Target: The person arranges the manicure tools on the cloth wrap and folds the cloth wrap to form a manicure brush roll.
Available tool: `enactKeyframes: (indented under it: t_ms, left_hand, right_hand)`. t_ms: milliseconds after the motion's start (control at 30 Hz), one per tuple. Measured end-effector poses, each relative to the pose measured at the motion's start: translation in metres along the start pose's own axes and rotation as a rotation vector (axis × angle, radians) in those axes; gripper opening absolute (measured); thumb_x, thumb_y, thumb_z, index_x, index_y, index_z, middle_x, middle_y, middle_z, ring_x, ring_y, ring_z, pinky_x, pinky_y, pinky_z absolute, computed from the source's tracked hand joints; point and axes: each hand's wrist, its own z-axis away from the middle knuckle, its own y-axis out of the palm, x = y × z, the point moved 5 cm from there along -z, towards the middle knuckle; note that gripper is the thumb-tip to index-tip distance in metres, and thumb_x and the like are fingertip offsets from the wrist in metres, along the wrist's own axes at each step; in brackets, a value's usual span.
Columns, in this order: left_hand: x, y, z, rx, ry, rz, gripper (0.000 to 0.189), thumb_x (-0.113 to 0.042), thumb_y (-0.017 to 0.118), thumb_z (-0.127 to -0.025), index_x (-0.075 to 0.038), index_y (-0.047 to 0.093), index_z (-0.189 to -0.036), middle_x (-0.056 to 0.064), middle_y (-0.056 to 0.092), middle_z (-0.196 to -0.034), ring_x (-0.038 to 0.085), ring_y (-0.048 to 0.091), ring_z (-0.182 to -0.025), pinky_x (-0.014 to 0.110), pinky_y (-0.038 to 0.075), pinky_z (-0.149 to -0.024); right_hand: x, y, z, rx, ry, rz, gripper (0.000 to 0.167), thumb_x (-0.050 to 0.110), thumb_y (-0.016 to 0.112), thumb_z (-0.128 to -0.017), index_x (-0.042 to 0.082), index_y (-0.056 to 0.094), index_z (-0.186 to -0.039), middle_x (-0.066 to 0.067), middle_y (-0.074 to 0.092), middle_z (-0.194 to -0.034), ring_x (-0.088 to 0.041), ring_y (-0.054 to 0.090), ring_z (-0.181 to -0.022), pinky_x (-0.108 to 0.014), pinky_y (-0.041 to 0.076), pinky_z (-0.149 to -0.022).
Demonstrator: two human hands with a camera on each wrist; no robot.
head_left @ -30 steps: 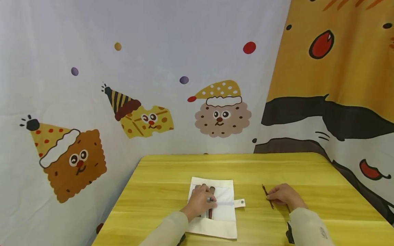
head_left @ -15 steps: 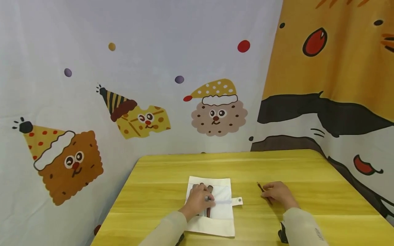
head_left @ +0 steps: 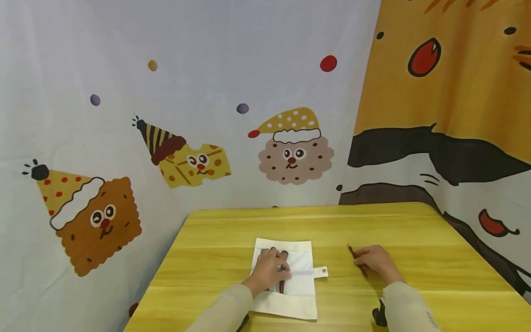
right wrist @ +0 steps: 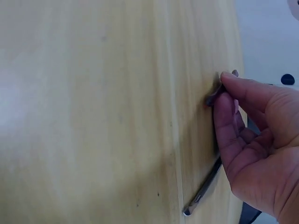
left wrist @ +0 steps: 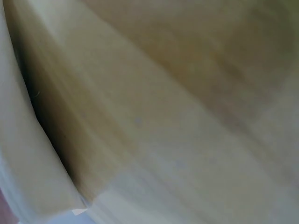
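In the head view, my left hand (head_left: pixel 269 272) bends over several brushes in a white fabric brush case (head_left: pixel 298 306) and grips a makeup brush (head_left: pixel 284 254). Its dark, rounded head shows above the fingers, its reddish handle below. To the right of the case, my right hand (head_left: pixel 375 262) pinches a thin dark-brown stick (head_left: pixel 351 251) low over the table. The right wrist view shows thumb and forefinger around it. A dark rod with a silvery end (right wrist: pixel 188 212) lies beneath that hand; I cannot tell whether it is separate. Sleeve and blur fill the left wrist view; the hand is not visible there.
The case lies unfolded on a yellow wood-grain table (head_left: pixel 232 226), its snap strap (head_left: pixel 321 272) pointing right. A dark object (head_left: pixel 379 314) sits at my right sleeve. A printed cartoon curtain (head_left: pixel 199 92) hangs behind the table's far edge.
The head view has shifted slightly. My left hand stays over the brushes in the case, and my right hand keeps hold of the stick in nearly the same place.
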Motion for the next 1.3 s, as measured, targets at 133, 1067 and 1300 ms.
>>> enactKeyframes:
  t_ms: [133, 1067, 1300]
  left_hand:
    - [-0.002, -0.001, 0.001, -0.008, 0.011, 0.000, 0.008, -0.035, 0.079, -0.085, -0.028, 0.074, -0.084, -0.009, 0.051, -0.101, 0.013, 0.043, -0.095, 0.043, 0.037, -0.088]
    - [-0.002, 0.002, -0.003, 0.004, -0.007, -0.112, 0.008, -0.035, 0.080, -0.084, -0.031, 0.075, -0.078, -0.009, 0.054, -0.105, 0.012, 0.045, -0.099, 0.045, 0.038, -0.089]
    - [0.000, 0.003, -0.003, -0.024, 0.003, -0.097, 0.011, -0.031, 0.078, -0.086, -0.032, 0.072, -0.076, -0.007, 0.054, -0.106, 0.014, 0.045, -0.099, 0.046, 0.038, -0.090]
  right_hand:
    - [-0.003, 0.000, -0.001, 0.019, 0.028, -0.087, 0.035, 0.000, 0.073, -0.085, -0.014, 0.065, -0.116, -0.016, 0.071, -0.098, -0.018, 0.066, -0.078, -0.033, 0.055, -0.068]
    - [0.006, 0.017, -0.006, 0.004, 0.109, -0.385, 0.050, 0.008, 0.066, -0.095, -0.013, 0.049, -0.136, -0.002, 0.071, -0.095, -0.013, 0.067, -0.080, -0.030, 0.056, -0.072]
    - [0.034, 0.038, -0.009, 0.013, 0.107, -0.527, 0.055, 0.007, 0.064, -0.096, -0.011, 0.042, -0.143, -0.004, 0.070, -0.098, -0.011, 0.068, -0.079, -0.026, 0.056, -0.073]
